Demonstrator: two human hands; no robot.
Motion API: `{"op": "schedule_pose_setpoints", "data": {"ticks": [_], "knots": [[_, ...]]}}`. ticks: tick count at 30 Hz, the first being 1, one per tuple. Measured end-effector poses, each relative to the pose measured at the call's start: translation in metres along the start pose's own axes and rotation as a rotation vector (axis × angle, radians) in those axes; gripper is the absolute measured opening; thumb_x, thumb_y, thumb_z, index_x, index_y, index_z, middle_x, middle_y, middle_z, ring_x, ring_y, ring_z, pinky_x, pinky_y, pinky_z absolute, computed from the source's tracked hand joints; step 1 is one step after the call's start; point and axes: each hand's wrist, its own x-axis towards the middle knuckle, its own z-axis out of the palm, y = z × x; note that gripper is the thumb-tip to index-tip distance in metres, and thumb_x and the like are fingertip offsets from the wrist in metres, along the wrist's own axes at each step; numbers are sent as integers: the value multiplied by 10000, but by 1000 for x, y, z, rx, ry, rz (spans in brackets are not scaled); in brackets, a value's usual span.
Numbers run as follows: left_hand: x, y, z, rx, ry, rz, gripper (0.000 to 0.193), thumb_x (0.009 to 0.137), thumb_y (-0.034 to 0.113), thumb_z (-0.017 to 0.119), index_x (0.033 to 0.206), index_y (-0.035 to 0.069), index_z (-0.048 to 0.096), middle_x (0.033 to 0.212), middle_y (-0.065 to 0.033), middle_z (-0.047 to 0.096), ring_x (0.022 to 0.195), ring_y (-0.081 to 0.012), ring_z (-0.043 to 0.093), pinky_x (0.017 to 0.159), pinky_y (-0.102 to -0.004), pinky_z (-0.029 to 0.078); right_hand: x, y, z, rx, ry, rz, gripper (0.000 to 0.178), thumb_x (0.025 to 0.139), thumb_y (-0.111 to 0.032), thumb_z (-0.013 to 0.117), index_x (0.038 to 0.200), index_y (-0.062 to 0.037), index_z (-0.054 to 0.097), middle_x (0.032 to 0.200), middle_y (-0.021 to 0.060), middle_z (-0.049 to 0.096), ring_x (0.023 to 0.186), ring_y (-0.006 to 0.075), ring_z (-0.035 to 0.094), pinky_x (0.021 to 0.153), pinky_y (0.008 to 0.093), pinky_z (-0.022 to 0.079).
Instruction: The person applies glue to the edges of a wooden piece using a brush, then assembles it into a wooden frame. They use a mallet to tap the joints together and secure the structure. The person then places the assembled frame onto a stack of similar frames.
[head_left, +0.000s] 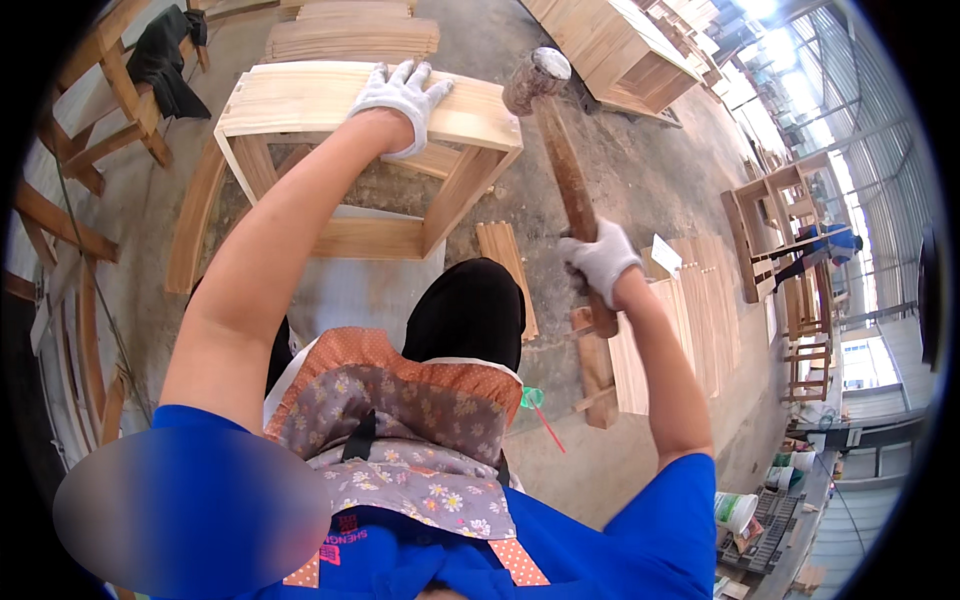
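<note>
A pale wooden drawer-like frame stands on edge in front of me, its middle open. My left hand, in a white work glove, lies on the frame's top board with fingers spread. In my gloved right hand is a mallet, gripped low on its long brown handle. The mallet's blocky, worn head is up beside the frame's right end, and I see a gap of floor between them in the picture. Whether the head touches the corner cannot be told, but it looks apart.
Stacked boards lie beyond the frame. More boards are piled at my right near a wooden block. A large wooden cabinet stands far right. Wooden trestles hold a dark cloth at left. Another person works at far right.
</note>
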Motion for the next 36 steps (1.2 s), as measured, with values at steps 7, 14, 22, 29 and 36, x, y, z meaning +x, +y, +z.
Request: {"op": "schedule_pose_setpoints", "data": {"ticks": [7,14,22,29,36], "knots": [[-1,-6,4,4,22,-4,755,783,112,553,1462,183,230,1513,-143,199,1403,-294,179,1135,-451,158,-14,-44,-18,290,122,-205,223,805,-132,657,969,-40,537,656,39,529,470,114,488,408,274,415],[-2,0,-1,-28,-10,11,752,788,113,548,1463,180,224,1512,-151,197,1402,-298,179,1136,-454,160,-1,-40,-24,133,-25,12,222,771,-132,672,917,-40,532,647,51,531,472,141,499,405,313,418],[0,2,-1,-36,-3,4,772,775,96,564,1463,183,223,1514,-150,189,1404,-296,172,1139,-448,154,24,-18,-6,25,43,-42,193,801,-108,641,921,-8,527,644,45,526,478,130,501,399,303,419],[-1,-7,6,30,2,-24,756,783,97,553,1460,184,229,1514,-147,192,1403,-294,179,1138,-439,160,-4,-44,-6,204,115,-145,200,801,-131,652,914,-17,532,655,35,522,529,127,507,428,304,431],[-1,0,0,-24,-12,-7,749,780,80,536,1458,185,236,1510,-148,202,1402,-286,183,1134,-441,174,-11,-2,-11,81,-8,-51,203,806,-147,645,939,-32,544,649,34,522,501,125,502,411,300,424]]}}
